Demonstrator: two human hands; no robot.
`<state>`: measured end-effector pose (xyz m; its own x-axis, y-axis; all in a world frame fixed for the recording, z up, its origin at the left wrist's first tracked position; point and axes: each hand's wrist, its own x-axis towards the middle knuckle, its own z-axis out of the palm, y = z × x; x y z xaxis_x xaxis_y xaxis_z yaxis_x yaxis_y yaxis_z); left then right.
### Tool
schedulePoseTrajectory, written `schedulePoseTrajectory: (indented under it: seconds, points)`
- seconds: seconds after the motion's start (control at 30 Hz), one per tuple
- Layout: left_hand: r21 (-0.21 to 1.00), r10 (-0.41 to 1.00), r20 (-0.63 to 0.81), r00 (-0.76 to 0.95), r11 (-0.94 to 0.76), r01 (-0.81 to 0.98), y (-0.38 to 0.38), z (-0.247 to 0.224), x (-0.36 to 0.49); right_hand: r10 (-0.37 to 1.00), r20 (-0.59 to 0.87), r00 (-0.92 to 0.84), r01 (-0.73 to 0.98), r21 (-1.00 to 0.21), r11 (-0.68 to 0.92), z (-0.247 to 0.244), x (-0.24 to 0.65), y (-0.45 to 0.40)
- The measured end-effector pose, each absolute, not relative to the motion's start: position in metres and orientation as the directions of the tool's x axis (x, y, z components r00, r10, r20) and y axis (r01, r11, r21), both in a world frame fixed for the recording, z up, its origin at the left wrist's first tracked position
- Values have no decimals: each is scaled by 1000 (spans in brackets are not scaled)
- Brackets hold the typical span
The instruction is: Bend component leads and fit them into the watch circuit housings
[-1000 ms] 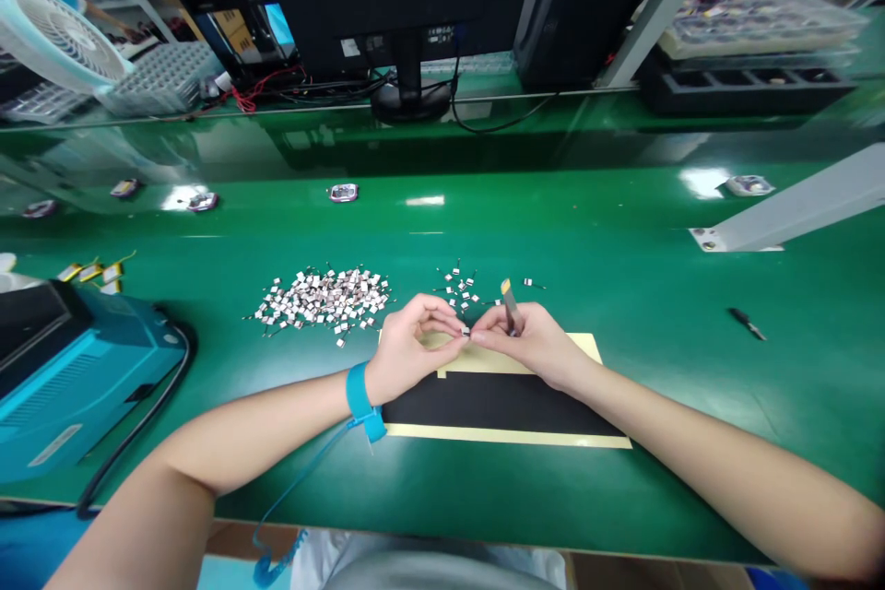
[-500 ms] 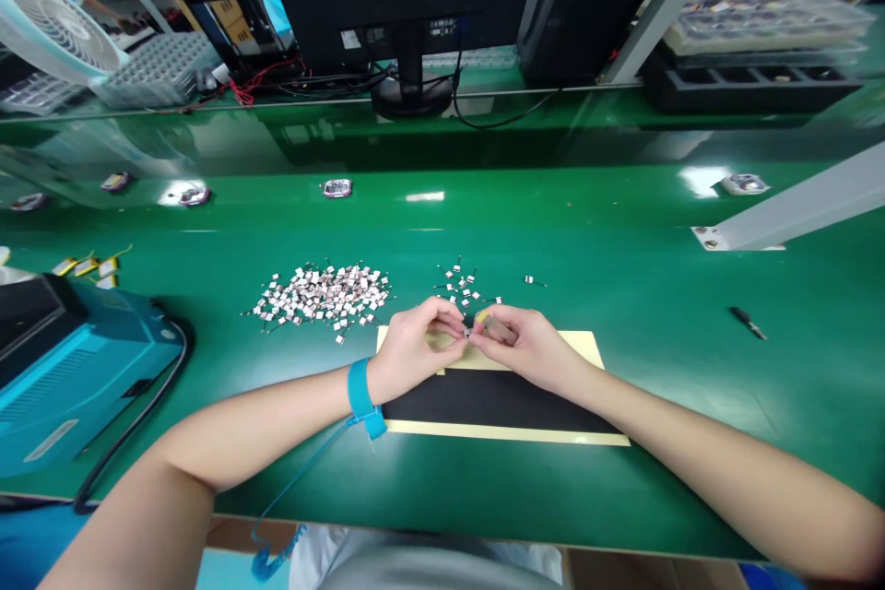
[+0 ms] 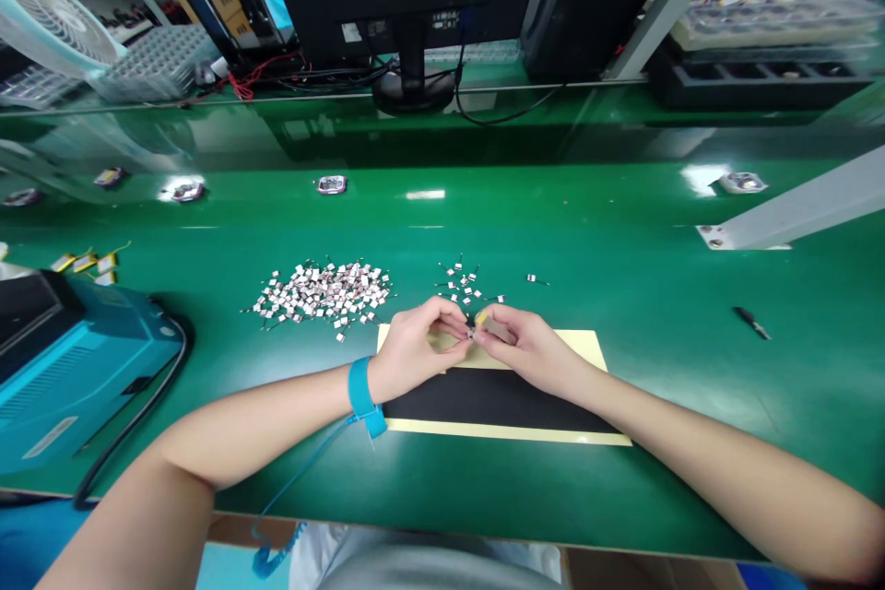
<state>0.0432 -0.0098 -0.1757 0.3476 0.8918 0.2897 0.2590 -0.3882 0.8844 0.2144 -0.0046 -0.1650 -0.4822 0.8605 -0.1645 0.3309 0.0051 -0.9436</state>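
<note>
Green workbench mat (image 3: 622,489) held a large heap of small white-and-copper wired components (image 3: 322,295) and a smaller scattered group (image 3: 460,284), while the left hand (image 3: 421,350) pinched one component (image 3: 471,333) against the tan strip (image 3: 496,328) gripped by the right hand (image 3: 532,355), above a black sheet on cream backing (image 3: 490,398).

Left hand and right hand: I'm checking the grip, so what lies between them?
In the head view, a tiny component sits between the left hand and right hand, at their fingertips.
</note>
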Motion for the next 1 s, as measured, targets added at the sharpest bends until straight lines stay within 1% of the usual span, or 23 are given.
schedulePoseTrajectory:
  seconds: [0.23, 0.33, 0.43, 0.7, 0.8, 0.9, 1.0]
  points:
    - [903, 901, 279, 331, -364, 229, -12, -176, 42, 861, -192, -471, 279, -958, -61, -164, 214, -3]
    - [896, 902, 290, 321, -374, 241, -12, -175, 42, 863, -202, -464, 250, -964, -91, -165, 215, -1]
    - [879, 893, 315, 321, -402, 258, -11, -174, 42, 868, -194, -457, 250, -965, -84, -166, 215, 1]
    - [800, 855, 362, 372, -489, 346, -13, -175, 42, 861, -189, -471, 348, -937, -15, -171, 216, -2]
    - [729, 816, 416, 402, -563, 390, -15, -175, 42, 872, -167, -461, 382, -924, 26, -172, 215, -3]
    - [661, 771, 449, 451, -626, 413, -17, -173, 41, 894, -108, -435, 416, -905, 93, -172, 214, -4]
    - [614, 751, 427, 503, -650, 448, -13, -166, 39, 928, -10, -374, 467, -866, 178, -172, 216, -3]
